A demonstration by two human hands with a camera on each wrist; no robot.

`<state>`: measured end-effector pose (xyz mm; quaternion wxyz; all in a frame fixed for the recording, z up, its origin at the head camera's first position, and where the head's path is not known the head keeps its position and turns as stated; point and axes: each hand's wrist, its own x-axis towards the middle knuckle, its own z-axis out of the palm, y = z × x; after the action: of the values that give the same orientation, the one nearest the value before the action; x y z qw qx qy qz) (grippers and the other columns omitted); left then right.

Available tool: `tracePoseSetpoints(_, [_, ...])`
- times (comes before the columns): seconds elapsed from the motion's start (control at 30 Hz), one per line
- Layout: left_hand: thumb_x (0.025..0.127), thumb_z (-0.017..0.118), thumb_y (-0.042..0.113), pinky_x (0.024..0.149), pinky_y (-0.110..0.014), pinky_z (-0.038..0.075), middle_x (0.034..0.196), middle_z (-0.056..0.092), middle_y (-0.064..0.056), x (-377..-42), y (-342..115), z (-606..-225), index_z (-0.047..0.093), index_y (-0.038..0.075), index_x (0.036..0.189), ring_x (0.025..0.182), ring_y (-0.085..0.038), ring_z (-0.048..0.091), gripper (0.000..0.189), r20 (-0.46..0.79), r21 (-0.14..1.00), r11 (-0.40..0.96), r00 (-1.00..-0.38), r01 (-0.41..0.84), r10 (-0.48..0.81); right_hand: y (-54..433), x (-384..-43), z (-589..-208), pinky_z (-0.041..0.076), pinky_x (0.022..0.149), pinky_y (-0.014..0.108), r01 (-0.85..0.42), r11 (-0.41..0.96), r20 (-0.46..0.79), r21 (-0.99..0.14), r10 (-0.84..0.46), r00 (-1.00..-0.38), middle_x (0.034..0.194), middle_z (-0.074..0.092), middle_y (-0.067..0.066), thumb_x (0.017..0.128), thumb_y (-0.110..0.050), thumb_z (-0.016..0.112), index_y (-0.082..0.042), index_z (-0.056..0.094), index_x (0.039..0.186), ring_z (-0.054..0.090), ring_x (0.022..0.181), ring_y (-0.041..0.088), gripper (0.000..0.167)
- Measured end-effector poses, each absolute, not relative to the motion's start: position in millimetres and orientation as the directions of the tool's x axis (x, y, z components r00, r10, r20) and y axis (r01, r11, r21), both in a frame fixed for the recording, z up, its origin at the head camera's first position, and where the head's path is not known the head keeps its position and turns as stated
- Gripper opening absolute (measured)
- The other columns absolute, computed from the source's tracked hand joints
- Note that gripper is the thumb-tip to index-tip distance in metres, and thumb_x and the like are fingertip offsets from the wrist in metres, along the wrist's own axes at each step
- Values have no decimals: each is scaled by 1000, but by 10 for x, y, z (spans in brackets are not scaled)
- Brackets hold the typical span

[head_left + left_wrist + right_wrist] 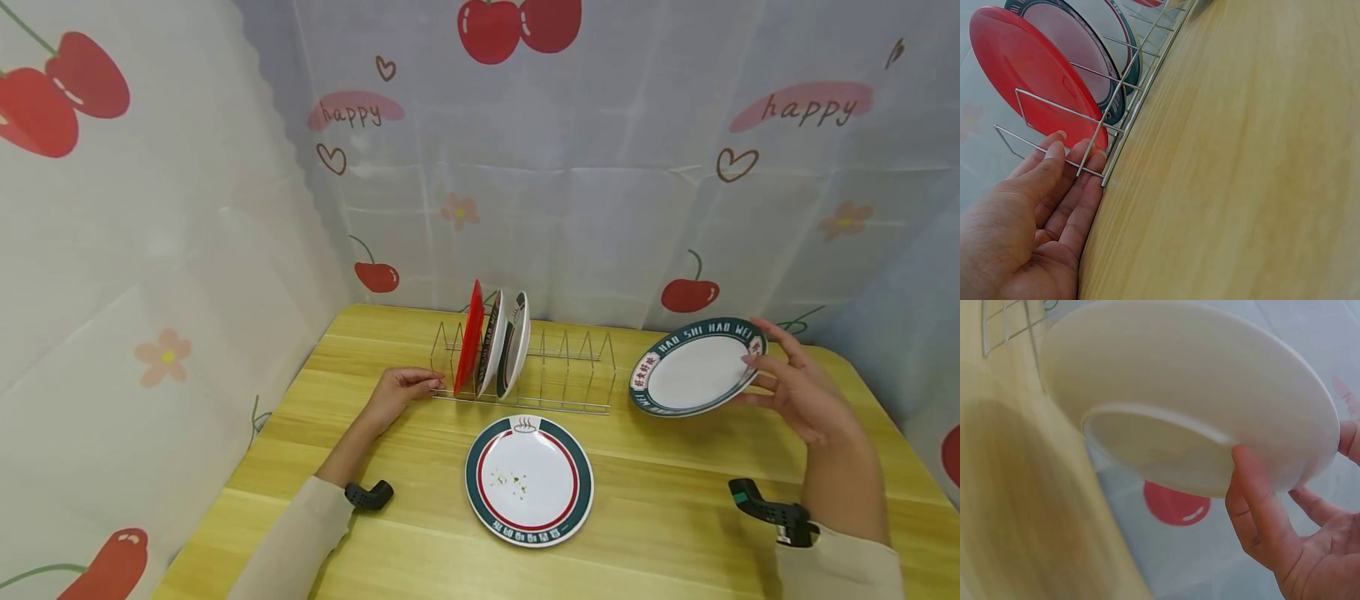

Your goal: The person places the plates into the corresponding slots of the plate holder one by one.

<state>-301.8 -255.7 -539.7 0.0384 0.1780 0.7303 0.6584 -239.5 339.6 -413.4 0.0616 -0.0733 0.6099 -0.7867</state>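
Note:
In the head view my right hand (798,392) holds a white plate (697,367) with a dark green lettered rim, tilted above the table. The right wrist view shows this plate's pale underside (1166,375), with fingers against it. My left hand (397,396) pinches the left end of a wire plate rack (566,407); the left wrist view has its fingers round the end wires. Standing in the rack are a red plate (469,337) and two white plates with dark rims, one (491,346) beside the red and another (517,346) to its right.
On the table (375,533) in front of the rack lies a white plate (528,481) with green rim, red ring and small gold specks. A cherry-printed cloth (562,217) hangs behind the table and along its sides. Each wrist wears a black camera mount (369,495).

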Motion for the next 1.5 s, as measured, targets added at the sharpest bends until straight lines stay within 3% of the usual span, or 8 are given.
tracePoseSetpoints(0.27, [98,67,7,85,-33,60,108,75,-16,-3027,-2559,-5402,73,-6,116,99,-20,74,23,179,974,81,-933,213,312,3279,-2295,-3920,63,67,40,-127,-374,227,-919,-236,-945,135,46,3,107,4,38,-23,36,153,75,90,23,54])
tracePoseSetpoints(0.53, [97,67,7,85,-33,60,111,75,-17,-3013,-2549,-5400,73,-7,117,99,-20,74,24,166,976,86,-939,201,301,3107,-2210,-3757,63,69,38,-174,-385,265,-906,-197,-944,139,40,5,106,5,40,-23,31,156,74,92,23,58])
tracePoseSetpoints(0.77, [98,67,7,85,-33,60,108,75,-17,-3005,-2547,-5390,72,-7,116,98,-19,74,24,171,976,81,-938,204,302,2868,-2163,-3686,63,68,35,-235,-342,300,-910,-149,-942,136,43,9,104,6,44,-22,32,157,73,89,21,62])
tracePoseSetpoints(0.97, [98,66,5,85,-32,60,108,75,-19,-3012,-2545,-5393,72,-9,116,98,-19,74,24,184,973,75,-934,216,308,2638,-2172,-3659,63,67,34,-276,-288,328,-917,-151,-933,121,58,10,103,7,47,-21,30,159,71,85,18,65])
tracePoseSetpoints(1.5, [98,67,7,85,-34,60,110,74,-22,-3032,-2549,-5400,72,-8,116,98,-21,74,24,170,977,71,-936,201,307,2154,-2211,-3696,62,69,37,-295,-154,321,-943,-197,-926,137,46,17,102,3,55,-20,30,160,67,97,18,67])
